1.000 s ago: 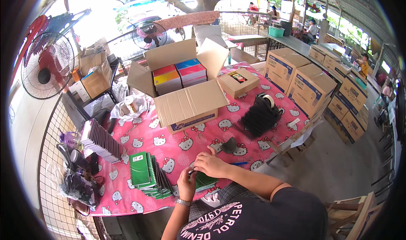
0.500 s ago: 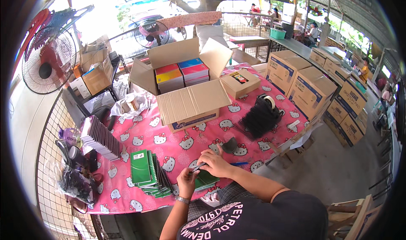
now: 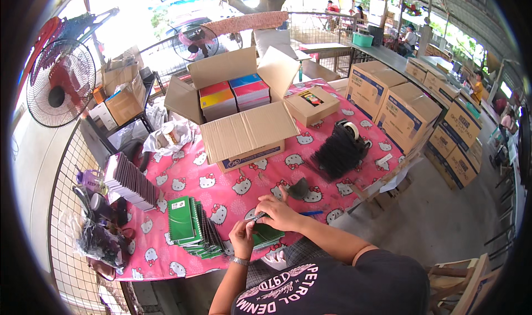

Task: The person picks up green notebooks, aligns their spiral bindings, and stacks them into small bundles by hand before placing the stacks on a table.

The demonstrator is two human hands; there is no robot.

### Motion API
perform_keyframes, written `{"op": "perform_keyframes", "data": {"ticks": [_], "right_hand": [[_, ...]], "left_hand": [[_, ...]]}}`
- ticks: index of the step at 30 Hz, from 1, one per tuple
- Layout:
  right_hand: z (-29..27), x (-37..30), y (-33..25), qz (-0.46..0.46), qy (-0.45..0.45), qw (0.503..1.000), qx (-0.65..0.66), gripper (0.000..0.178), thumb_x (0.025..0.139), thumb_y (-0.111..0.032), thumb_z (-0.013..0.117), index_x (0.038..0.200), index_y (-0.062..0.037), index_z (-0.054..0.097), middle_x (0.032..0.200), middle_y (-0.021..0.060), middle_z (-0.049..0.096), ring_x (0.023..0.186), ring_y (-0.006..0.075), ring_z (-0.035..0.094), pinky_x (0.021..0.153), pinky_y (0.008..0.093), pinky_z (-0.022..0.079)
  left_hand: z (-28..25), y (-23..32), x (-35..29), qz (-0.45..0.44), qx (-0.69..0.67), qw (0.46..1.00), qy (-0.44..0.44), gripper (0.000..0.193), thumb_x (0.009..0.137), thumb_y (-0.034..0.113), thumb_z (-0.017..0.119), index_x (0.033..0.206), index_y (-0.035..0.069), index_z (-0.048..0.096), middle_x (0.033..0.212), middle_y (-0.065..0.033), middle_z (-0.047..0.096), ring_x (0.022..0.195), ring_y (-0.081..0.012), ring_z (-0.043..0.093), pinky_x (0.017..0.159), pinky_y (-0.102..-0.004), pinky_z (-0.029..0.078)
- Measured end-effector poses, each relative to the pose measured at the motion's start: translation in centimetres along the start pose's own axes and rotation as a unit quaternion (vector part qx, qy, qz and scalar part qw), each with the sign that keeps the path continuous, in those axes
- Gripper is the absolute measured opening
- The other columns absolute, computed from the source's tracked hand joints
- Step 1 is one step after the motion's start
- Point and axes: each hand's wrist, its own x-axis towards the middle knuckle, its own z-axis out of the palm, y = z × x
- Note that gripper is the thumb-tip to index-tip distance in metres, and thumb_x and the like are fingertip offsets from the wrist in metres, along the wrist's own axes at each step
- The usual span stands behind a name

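Both my hands meet over the near edge of the table. My left hand and my right hand pinch a short, thin dark strip between them; its kind is too small to make out. Just below lies a green notebook, partly covered by my hands. To the left, a fanned stack of green spiral notebooks rests on the table. Beyond my right fingers sits a dark, curved piece. A blue pen-like stick lies beside my right wrist.
An open carton of red, yellow and blue books stands at the back. Black coils are heaped at right. A purple-edged notebook stack and plastic-wrapped items flank the left. Taped cartons stand right of the table.
The view has shifted slightly. My hands stay together over the green notebook, with the dark strip still pinched between them; the fingers have moved only a little.
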Motion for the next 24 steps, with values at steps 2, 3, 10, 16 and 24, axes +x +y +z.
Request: {"op": "perform_keyframes", "data": {"ticks": [2,3,10,16,24], "right_hand": [[0.6,0.2,0.4,-0.006,-0.005,1.000,-0.007,0.018,0.091,-0.036,0.065,0.097,-0.0190,0.067,0.104,-0.0060,0.066,0.126,0.0191,0.050,0.111,0.0659,-0.003],[0.7,0.4,0.9,-0.012,0.010,1.000,0.016,0.015,0.091,-0.035,0.065,0.094,-0.0200,0.067,0.102,-0.0065,0.066,0.125,0.0195,0.051,0.111,0.0649,-0.003],[-1.8,1.7,-1.8,0.017,0.133,0.991,0.015,0.009,0.083,-0.027,0.073,0.087,-0.0188,0.071,0.117,0.0007,0.063,0.126,0.0254,0.050,0.111,0.0602,0.014],[-1.2,2.0,-5.9,0.035,0.228,0.972,0.037,0.012,0.073,-0.018,0.077,0.080,-0.0132,0.069,0.115,0.0048,0.061,0.115,0.0278,0.052,0.099,0.0462,0.030],[2.3,3.6,-7.4,0.248,0.122,0.798,0.536,0.016,0.085,-0.018,0.069,0.084,-0.0032,0.063,0.102,0.0101,0.058,0.095,0.0251,0.056,0.084,0.0368,0.043]], "left_hand": [[0.2,-0.4,-0.2,0.030,-0.009,0.999,0.022,0.015,0.090,0.010,0.068,0.102,0.000,0.070,0.082,-0.0134,0.067,0.069,-0.0222,0.066,0.062,-0.0330,0.051],[0.6,-0.8,0.1,0.065,0.004,0.997,0.036,0.016,0.089,0.009,0.069,0.103,0.001,0.070,0.082,-0.0132,0.068,0.070,-0.0227,0.067,0.063,-0.0332,0.052],[0.7,1.2,1.2,0.033,0.048,0.998,0.022,0.026,0.083,0.003,0.073,0.108,0.004,0.071,0.082,-0.0138,0.067,0.067,-0.0217,0.066,0.060,-0.0318,0.052],[0.0,4.3,2.4,0.153,0.124,0.972,0.125,0.031,0.078,-0.003,0.070,0.108,0.004,0.070,0.079,-0.0103,0.065,0.066,-0.0216,0.065,0.058,-0.0312,0.053],[-4.0,7.3,3.4,0.314,0.265,0.902,0.130,0.040,0.075,-0.005,0.069,0.115,0.001,0.065,0.095,-0.0144,0.065,0.078,-0.0291,0.066,0.068,-0.0376,0.055]]}}
